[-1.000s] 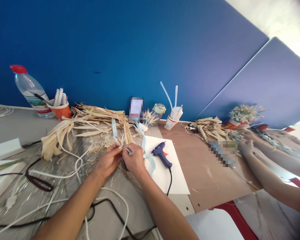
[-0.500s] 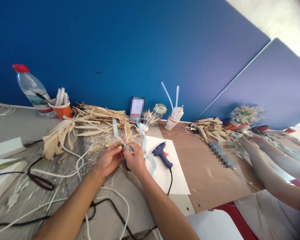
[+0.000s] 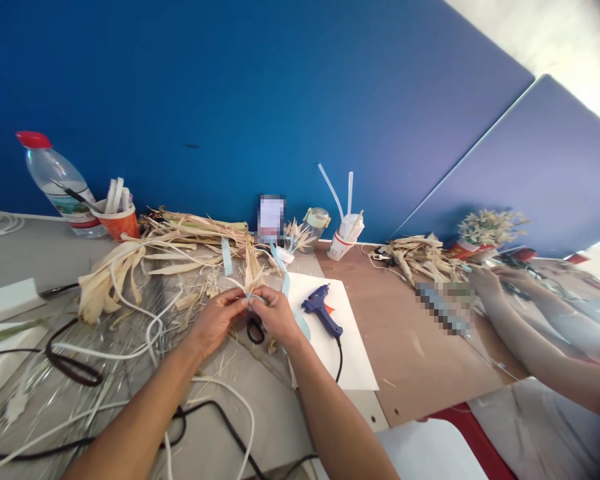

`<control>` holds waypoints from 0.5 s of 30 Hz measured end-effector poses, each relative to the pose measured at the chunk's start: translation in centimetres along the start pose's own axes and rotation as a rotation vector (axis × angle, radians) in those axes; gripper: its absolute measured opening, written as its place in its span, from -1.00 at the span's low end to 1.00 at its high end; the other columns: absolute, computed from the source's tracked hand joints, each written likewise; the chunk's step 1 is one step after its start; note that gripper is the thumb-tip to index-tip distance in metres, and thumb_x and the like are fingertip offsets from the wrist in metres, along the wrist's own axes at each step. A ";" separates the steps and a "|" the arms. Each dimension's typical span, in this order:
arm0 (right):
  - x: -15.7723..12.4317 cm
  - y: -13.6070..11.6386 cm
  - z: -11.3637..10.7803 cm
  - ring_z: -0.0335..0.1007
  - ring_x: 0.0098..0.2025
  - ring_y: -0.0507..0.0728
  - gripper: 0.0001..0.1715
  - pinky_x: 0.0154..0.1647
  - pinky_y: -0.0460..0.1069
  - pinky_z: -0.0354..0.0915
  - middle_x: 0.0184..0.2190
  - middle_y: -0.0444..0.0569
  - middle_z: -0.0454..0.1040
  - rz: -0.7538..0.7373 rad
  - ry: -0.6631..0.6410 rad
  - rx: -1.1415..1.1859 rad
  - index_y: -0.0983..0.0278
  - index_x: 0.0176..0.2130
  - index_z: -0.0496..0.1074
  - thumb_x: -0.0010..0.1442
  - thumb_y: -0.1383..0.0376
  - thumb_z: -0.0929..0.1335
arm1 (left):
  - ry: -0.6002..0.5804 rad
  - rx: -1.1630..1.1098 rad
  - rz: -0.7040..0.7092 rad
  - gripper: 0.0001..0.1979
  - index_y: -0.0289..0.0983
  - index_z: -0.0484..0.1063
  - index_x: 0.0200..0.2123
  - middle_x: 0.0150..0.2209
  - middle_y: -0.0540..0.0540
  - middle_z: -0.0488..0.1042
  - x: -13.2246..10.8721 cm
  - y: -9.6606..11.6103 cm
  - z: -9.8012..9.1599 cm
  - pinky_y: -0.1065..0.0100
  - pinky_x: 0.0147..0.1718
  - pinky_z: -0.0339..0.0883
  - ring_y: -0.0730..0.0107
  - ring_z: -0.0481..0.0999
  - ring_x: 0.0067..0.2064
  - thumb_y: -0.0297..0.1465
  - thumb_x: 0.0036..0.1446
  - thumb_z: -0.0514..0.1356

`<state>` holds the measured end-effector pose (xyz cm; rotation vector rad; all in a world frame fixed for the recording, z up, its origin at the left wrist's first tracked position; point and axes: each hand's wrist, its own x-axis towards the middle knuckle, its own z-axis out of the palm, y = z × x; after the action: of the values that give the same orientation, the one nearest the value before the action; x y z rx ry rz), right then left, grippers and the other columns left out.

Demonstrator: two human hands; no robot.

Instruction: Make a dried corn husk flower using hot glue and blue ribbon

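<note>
My left hand [image 3: 219, 321] and my right hand [image 3: 279, 317] meet above the table, fingertips pinched together. Between them stands a bundle of dried corn husk [image 3: 253, 268], its pale pointed leaves upward. A light blue ribbon [image 3: 249, 295] circles its base, and both hands grip at this spot; fingers hide part of it. Blue ribbon also trails behind my right hand. Black scissor-like handles [image 3: 255, 330] show just below my fingers. A blue glue gun [image 3: 323, 310] lies on white paper [image 3: 353, 363], right of my right hand.
Loose husks [image 3: 195, 230] lie behind my hands. White cable [image 3: 130, 353] loops across the left side. A bottle [image 3: 63, 190], an orange cup [image 3: 116, 220] and a white cup [image 3: 341, 247] stand along the blue partition [image 3: 205, 87]. Another person's arms [image 3: 525, 327] reach in at right.
My right hand has turned, its thumb now beside the left fingertips at the ribbon. The black handles beneath show more. The whole view has shifted slightly.
</note>
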<state>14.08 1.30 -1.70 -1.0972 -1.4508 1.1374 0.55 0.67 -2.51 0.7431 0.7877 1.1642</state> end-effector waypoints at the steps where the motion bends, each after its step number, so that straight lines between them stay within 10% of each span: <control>1: 0.0 -0.1 0.0 0.26 -0.46 0.02 -0.85 -0.40 -0.11 0.20 -0.53 -0.16 0.38 0.007 0.001 -0.011 0.28 -0.49 0.41 0.00 0.26 0.30 | 0.010 0.006 0.007 -0.75 -0.30 0.57 -0.34 -0.44 -0.01 0.53 0.0 -0.1 -0.1 0.43 -0.36 0.30 0.45 0.44 -0.41 -0.42 -0.20 0.42; 15: -0.6 -1.2 0.9 0.40 -0.40 0.05 -0.84 -0.28 -0.08 0.25 -0.51 -0.14 0.51 0.004 0.126 -0.402 0.26 -0.48 0.46 0.04 0.42 0.30 | -0.010 -0.112 -0.034 -0.84 -0.36 0.57 -0.43 -0.48 -0.09 0.56 -0.2 0.5 0.1 0.43 -0.39 0.34 0.42 0.49 -0.45 -0.52 -0.20 0.39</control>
<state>13.12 0.42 -0.73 -1.4201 -1.6160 0.7784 0.39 0.62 -2.03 0.6395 0.7181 1.1638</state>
